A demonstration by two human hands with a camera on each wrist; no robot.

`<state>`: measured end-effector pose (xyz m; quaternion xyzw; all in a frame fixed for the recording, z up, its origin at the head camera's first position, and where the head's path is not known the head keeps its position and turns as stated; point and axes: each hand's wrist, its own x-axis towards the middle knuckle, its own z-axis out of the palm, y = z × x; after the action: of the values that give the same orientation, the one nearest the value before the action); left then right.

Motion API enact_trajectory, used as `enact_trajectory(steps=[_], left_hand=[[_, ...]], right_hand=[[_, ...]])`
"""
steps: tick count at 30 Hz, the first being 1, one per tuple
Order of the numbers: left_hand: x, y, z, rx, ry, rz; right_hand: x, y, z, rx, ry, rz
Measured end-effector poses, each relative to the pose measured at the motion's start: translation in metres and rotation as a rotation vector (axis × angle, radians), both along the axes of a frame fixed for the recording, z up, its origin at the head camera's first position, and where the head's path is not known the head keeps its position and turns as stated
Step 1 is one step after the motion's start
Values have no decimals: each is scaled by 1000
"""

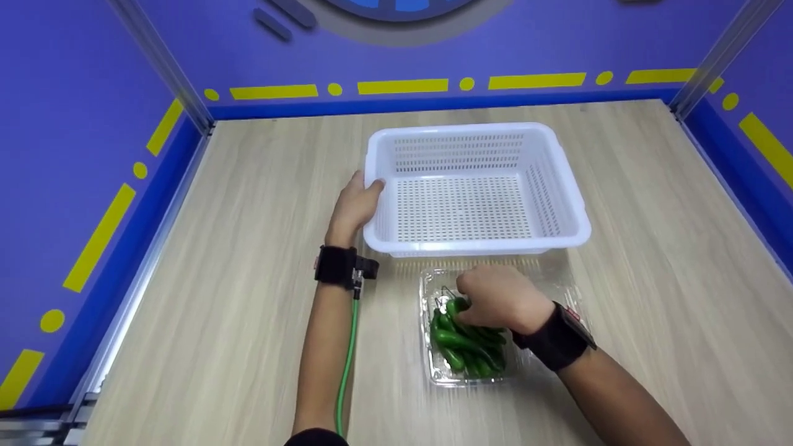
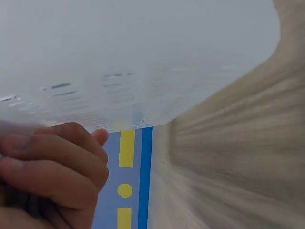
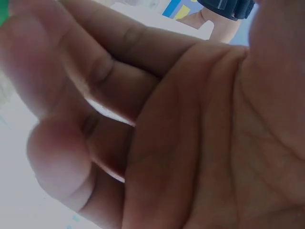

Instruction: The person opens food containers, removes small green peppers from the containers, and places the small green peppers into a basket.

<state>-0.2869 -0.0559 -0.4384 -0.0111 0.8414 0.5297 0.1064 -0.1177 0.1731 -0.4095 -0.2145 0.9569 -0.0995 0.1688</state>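
In the head view a white plastic basket (image 1: 464,244) with slotted walls stands on the table, and nothing lies in it. My left hand (image 1: 356,207) grips its left rim, thumb on the inside and fingers outside; the left wrist view shows those curled fingers (image 2: 71,157) under the rim. In front of the basket, a clear plastic box (image 1: 427,365) holds several green chili peppers (image 1: 461,341). My right hand (image 1: 499,297) reaches over the box with curled fingers, pinching a pepper at the pile's upper end. Its fingertips partly hide that pepper; a sliver of green shows beyond them in the right wrist view.
The wood-grain table (image 1: 248,279) is bounded by blue-purple panels (image 1: 80,155) with yellow markings at the left, back and right. A green cable (image 1: 348,365) runs along my left forearm from the black wrist strap (image 1: 336,266).
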Motion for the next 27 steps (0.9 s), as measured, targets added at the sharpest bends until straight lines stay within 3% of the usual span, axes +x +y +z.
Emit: enact_trajectory(steps=[8, 15, 21, 27], left_hand=[[0, 1, 2, -64, 6, -4], [1, 0, 2, -91, -12, 4], [2, 1, 2, -94, -9, 1], [1, 2, 3, -84, -4, 0]], right_hand=[[-2, -1, -4, -36, -28, 51], [-1, -5, -7, -70, -36, 49], [1, -6, -6, -60, -52, 31], [1, -6, -6, -44, -50, 64]])
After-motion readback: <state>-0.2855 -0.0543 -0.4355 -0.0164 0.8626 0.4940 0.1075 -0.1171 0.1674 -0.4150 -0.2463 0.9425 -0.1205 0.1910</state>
